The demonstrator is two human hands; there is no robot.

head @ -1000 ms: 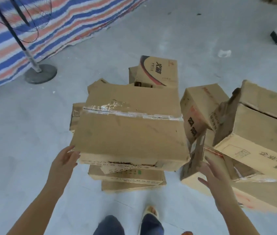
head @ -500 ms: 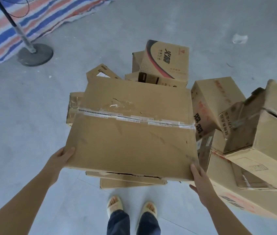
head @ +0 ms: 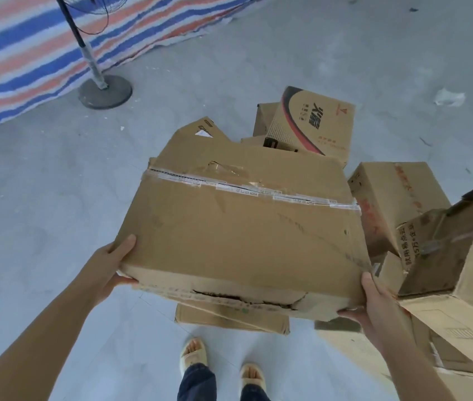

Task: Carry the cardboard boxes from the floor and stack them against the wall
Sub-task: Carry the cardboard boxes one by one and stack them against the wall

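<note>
A large flat cardboard box (head: pixel 238 227) with a strip of clear tape across its top is lifted off the pile, its near side torn. My left hand (head: pixel 110 266) grips its near left corner, thumb on top. My right hand (head: pixel 374 305) grips its near right corner from below and the side. Under it lies a flattened carton (head: pixel 229 318) on the floor. Behind it stands a printed box with a red and black curve (head: pixel 316 123). At the right, a brown box with red print (head: pixel 397 198) and a tilted open box (head: pixel 461 256) lean together.
A fan stand with a round grey base (head: pixel 105 91) stands at the upper left on the edge of a striped blue, orange and white tarp (head: pixel 26 53). The grey concrete floor (head: pixel 41 198) stretches left. A scrap of white paper (head: pixel 448 96) lies far right. My feet in sandals (head: pixel 193 353) are below.
Both hands reached the big box's near corners, closed on them and lifted it off the stack toward me. The view tilted back up toward the tarp.
</note>
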